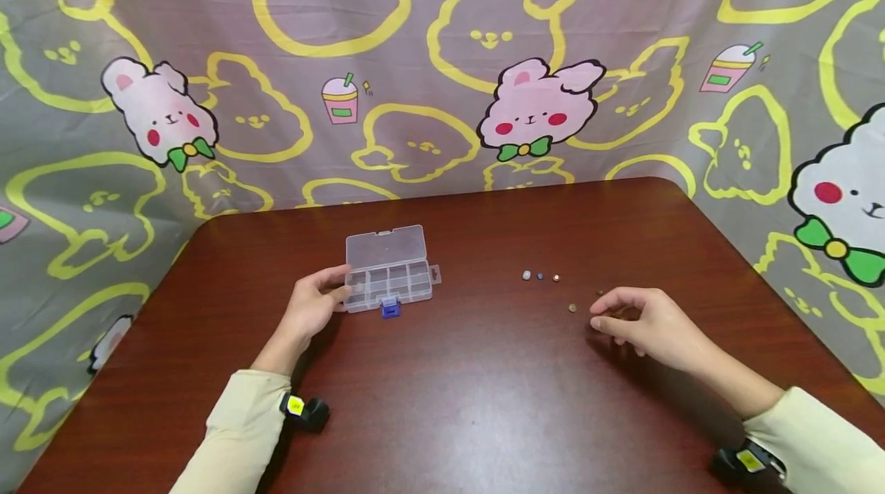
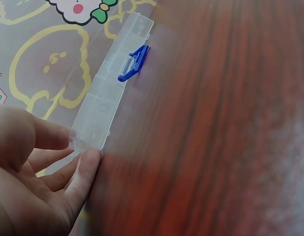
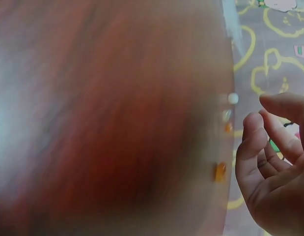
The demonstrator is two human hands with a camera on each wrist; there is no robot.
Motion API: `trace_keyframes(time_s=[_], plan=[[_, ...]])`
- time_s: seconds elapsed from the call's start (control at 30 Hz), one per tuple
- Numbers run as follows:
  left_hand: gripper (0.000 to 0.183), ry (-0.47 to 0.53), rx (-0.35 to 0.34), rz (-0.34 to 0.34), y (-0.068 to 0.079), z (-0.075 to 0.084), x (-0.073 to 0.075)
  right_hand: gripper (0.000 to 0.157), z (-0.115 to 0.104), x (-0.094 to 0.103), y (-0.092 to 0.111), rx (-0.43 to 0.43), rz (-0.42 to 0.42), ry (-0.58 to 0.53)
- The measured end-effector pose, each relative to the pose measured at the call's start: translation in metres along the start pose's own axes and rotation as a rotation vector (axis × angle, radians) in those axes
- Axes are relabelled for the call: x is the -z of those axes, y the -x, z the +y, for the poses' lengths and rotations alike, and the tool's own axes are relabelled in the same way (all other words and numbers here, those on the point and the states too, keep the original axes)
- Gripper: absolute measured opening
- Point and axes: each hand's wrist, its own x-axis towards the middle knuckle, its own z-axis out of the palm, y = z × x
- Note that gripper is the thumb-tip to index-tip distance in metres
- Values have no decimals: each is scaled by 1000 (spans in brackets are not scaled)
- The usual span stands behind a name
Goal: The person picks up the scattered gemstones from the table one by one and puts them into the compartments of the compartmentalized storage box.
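A clear plastic compartment box [image 1: 419, 296] stands on the table with its lid [image 1: 386, 248] raised at the back and a blue latch [image 1: 390, 309] at its front. My left hand [image 1: 309, 306] grips the box's left end, thumb in front and fingers behind, as the left wrist view also shows. Small beads lie to the right: a whitish bead [image 1: 527, 276], a blue bead [image 1: 540, 276], a pale bead [image 1: 556, 278] and a brownish bead [image 1: 572, 308]. Just right of them hovers my right hand [image 1: 653, 329], fingers loosely bent, nothing visible between them. A tiny dark bead [image 1: 600, 292] lies beside its fingertips.
The dark reddish-brown table [image 1: 442, 394] has a glossy top. Behind it and along both sides hangs a curtain [image 1: 415, 64] printed with cartoon rabbits and cups. A wrist camera [image 1: 307, 411] is strapped to the left sleeve, and another [image 1: 743, 463] to the right.
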Motion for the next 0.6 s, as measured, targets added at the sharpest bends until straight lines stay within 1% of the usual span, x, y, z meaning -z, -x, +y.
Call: trace_keyframes(time_s=[0.2,0.3,0.4,0.6], plan=[[41,3,-11,-1,-2,-3,-1,17,13,10,6,23,15,51],[41,6,-8,4,-2,-4,-2,17,18,15,4,38,30,83],[41,5,-4,-7,-2,-4,-1,17,23,19,0,41,38,110],[42,10,-12,-28,-2,-3,2,17,29,23,-6,25,41,111]])
